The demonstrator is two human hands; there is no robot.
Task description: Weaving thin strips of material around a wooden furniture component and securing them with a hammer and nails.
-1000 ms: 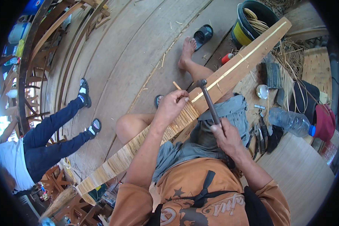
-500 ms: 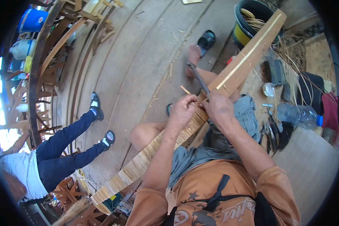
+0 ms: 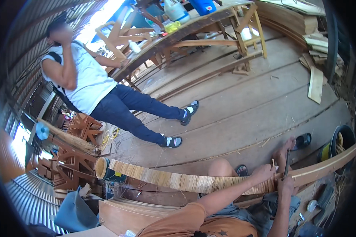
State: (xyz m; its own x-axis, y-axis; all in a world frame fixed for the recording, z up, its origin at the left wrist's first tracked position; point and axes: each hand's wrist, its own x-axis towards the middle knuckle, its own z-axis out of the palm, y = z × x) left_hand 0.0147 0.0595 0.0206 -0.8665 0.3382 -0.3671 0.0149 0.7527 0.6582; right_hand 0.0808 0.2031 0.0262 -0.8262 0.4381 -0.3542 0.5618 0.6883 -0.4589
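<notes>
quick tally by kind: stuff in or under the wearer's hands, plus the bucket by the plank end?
Hammer: 1, in right hand
Plank: 1, under left hand
Small peg: 1, in left hand
Bucket: 1
Total: 4

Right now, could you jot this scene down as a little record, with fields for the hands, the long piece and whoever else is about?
left hand: rests on the long wooden strip, fingers pinching a small peg, grip shut
right hand: grip shut on a dark-handled tool, held upright against the strip
strip: lies across the person's lap, wound with pale cane on the left, bare wood on the right
other person: sits leaning back, legs stretched over the plank floor
bucket: dark, beside the strip's right end
</notes>
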